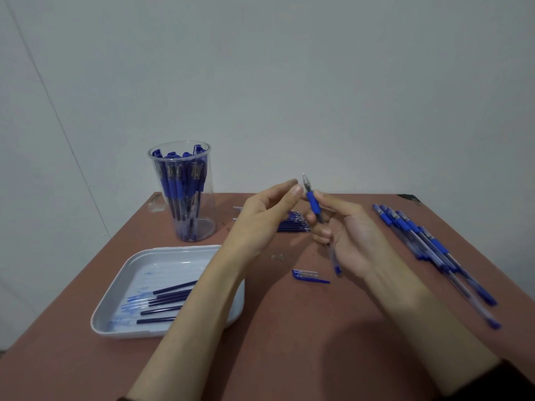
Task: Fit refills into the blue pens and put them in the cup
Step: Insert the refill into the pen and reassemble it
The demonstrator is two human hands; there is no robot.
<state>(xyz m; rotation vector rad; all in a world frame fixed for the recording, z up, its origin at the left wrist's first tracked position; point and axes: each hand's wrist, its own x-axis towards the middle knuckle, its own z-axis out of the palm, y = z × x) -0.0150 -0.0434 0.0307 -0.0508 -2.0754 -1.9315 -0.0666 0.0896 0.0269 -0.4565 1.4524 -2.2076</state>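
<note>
While the right hand point(351, 238) gripped the pen point(314, 204) by its barrel, tip up, the left hand point(265, 211) pinched the tip cone, prob. to screw it home. Cap point(307, 275) lay on the desk point(289, 328), off for access; cup point(206, 224) stood rear-left w/ finished pens point(177, 183).

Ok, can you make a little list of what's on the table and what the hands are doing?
right hand: holds pen, tip up
left hand: fingertips beside pen's tip; touching unclear
cup: clear, upright, holds blue pens
tray: white, holds refills
cap: lies loose on table
pens at right: lie in a row
</note>
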